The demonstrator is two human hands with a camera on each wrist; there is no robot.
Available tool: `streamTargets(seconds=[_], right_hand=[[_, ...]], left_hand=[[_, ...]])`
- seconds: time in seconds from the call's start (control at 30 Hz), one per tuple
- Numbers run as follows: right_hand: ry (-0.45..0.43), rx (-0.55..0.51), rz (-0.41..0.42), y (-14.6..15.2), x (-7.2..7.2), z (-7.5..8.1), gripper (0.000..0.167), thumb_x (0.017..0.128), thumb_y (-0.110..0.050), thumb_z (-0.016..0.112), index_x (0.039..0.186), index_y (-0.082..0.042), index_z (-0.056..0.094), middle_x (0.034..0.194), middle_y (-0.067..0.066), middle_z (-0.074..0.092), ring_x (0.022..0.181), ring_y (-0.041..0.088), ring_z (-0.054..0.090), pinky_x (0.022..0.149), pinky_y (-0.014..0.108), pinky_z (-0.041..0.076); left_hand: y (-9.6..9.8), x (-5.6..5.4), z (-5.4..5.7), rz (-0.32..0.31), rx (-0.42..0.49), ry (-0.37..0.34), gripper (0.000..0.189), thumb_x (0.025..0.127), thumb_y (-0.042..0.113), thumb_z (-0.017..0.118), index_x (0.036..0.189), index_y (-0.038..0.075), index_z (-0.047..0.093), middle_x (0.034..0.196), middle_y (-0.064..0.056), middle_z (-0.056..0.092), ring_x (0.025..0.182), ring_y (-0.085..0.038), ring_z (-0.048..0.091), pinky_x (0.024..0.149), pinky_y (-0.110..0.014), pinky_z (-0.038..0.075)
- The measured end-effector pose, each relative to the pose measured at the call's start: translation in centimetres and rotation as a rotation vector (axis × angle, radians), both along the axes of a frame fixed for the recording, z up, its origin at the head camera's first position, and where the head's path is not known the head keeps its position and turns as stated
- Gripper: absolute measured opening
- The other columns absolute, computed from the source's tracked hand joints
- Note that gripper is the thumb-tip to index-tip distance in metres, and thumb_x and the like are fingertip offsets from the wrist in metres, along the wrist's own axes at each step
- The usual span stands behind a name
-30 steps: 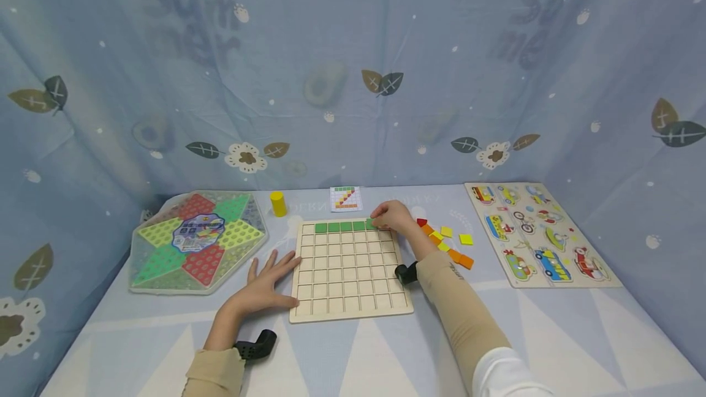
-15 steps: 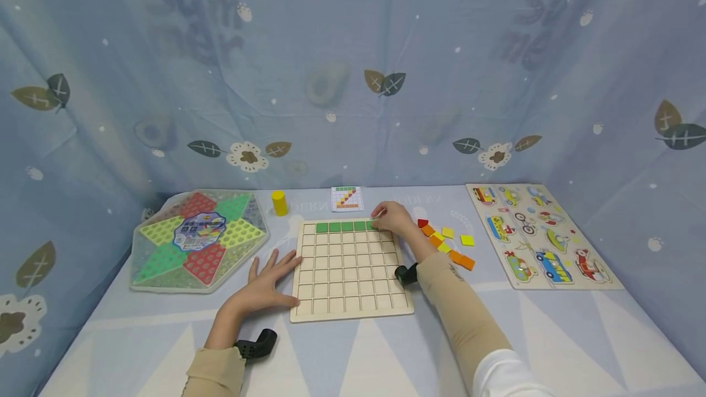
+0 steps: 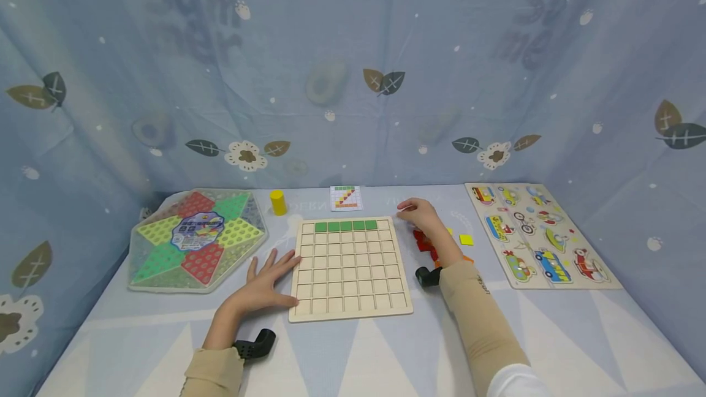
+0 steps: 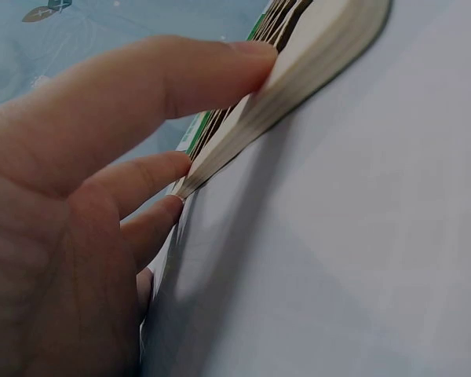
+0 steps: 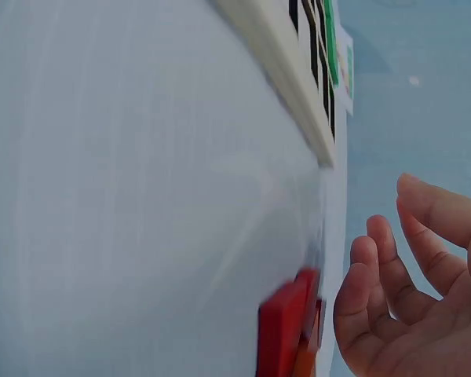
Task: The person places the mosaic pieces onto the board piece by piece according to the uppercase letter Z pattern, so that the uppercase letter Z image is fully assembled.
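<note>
A wooden grid board (image 3: pixel 350 274) lies in the middle of the table, with several green square tiles (image 3: pixel 346 226) set side by side in its top row. My left hand (image 3: pixel 265 287) rests at the board's left edge, fingers spread; in the left wrist view the thumb and fingertips (image 4: pixel 255 59) touch its side. Off the board's top right corner is my right hand (image 3: pixel 423 218), raised over the table with loosely bent fingers and nothing between them in the right wrist view. Red tiles (image 3: pixel 423 241) lie just below it, partly hidden by the forearm.
Yellow tiles (image 3: pixel 466 239) lie right of the forearm. A pattern card (image 3: pixel 345 198) and a yellow cylinder (image 3: pixel 278 203) stand behind the board. At left is a hexagonal star-patterned game box (image 3: pixel 198 241); a vehicle puzzle board (image 3: pixel 537 234) lies at right. A curtain (image 3: pixel 331 78) hangs behind.
My right hand has left the green row and moved right, away from the board. The last green tile stays in the row, and red tiles now show. My left hand has not moved.
</note>
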State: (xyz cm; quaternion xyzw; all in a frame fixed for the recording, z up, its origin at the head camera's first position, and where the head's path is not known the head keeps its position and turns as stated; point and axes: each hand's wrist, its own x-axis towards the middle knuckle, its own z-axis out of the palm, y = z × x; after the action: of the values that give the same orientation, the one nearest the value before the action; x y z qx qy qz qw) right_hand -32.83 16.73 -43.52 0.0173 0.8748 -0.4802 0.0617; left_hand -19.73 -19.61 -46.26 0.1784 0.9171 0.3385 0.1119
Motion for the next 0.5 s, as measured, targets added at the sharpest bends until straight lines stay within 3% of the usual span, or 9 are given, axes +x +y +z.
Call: streamTargets(seconds=[0.2, 0.33, 0.5], right_hand=[[-0.05, 0.016, -0.062, 2.1, 0.1, -0.3, 0.026, 0.088, -0.015, 0.061, 0.112, -0.004, 0.059, 0.104, 0.015, 0.056, 0.074, 0.022, 0.051, 0.06, 0.023, 0.046], [-0.085, 0.031, -0.088, 2.9, 0.2, -0.4, 0.026, 0.086, -0.01, 0.061, 0.112, -0.005, 0.058, 0.108, 0.015, 0.054, 0.082, 0.024, 0.053, 0.069, 0.023, 0.049], [-0.123, 0.066, -0.085, 3.3, 0.2, -0.5, 0.031, 0.082, -0.002, 0.063, 0.112, -0.005, 0.058, 0.115, 0.017, 0.055, 0.09, 0.028, 0.053, 0.082, 0.032, 0.052]], left_hand=[[-0.1, 0.0, -0.1, 0.003, -0.002, -0.005, 0.09, 0.066, 0.033, 0.076, 0.144, 0.012, 0.035, 0.153, -0.01, 0.021, 0.139, -0.04, -0.004, 0.103, -0.057, -0.02], [-0.2, 0.0, -0.1, 0.004, -0.001, -0.005, 0.09, 0.066, 0.034, 0.076, 0.143, 0.012, 0.035, 0.153, -0.01, 0.021, 0.14, -0.04, -0.004, 0.103, -0.057, -0.02], [-0.2, 0.0, -0.2, 0.004, 0.004, -0.001, 0.091, 0.066, 0.035, 0.076, 0.143, 0.012, 0.036, 0.152, -0.01, 0.021, 0.139, -0.04, -0.004, 0.103, -0.057, -0.02]])
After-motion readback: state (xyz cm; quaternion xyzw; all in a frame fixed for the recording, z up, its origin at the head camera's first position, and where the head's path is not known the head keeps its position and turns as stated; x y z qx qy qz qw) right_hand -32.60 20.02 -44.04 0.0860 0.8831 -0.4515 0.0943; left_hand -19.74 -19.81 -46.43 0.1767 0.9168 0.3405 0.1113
